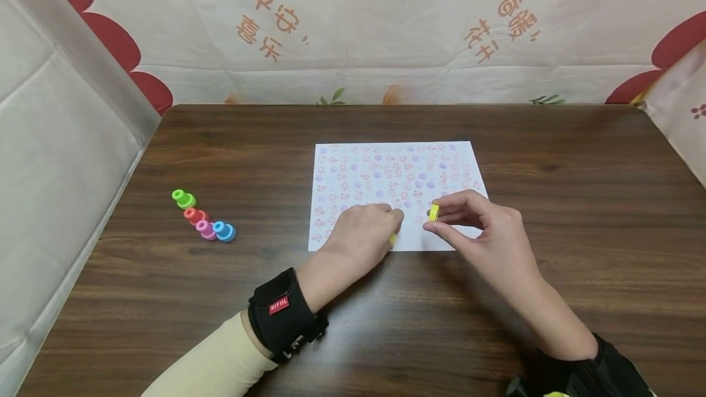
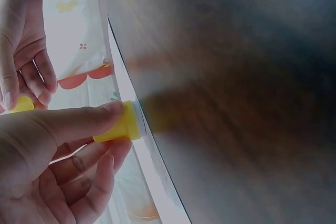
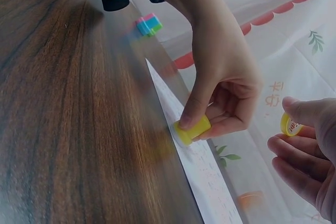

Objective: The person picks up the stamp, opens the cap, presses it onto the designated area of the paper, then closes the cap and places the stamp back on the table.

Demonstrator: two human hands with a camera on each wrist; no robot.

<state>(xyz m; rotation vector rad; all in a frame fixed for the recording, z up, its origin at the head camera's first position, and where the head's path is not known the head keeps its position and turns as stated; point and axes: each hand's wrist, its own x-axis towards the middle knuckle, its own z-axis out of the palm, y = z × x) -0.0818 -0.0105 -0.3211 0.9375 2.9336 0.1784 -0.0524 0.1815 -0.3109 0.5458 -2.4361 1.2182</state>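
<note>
My left hand (image 1: 361, 228) pinches a yellow toy stamp (image 3: 198, 126) between thumb and fingers. The stamp's pale base (image 2: 139, 119) is down at the near part of a white sheet of paper (image 1: 353, 161) printed with small red figures and purple dots. To the right, my right hand (image 1: 491, 231) holds a small round yellow cap (image 1: 434, 212) by its edges, raised over the paper's right side. A whitish face with red marks shows on that cap (image 3: 292, 125) in the right wrist view. In the head view the left hand hides most of the stamp.
Left of the paper, a green stamp (image 1: 184, 198), a red one (image 1: 195, 215), a pink one (image 1: 206, 230) and a blue one (image 1: 224, 231) stand close together on the brown wooden table (image 1: 265, 158). A printed cloth (image 1: 353, 29) hangs behind the table's far edge.
</note>
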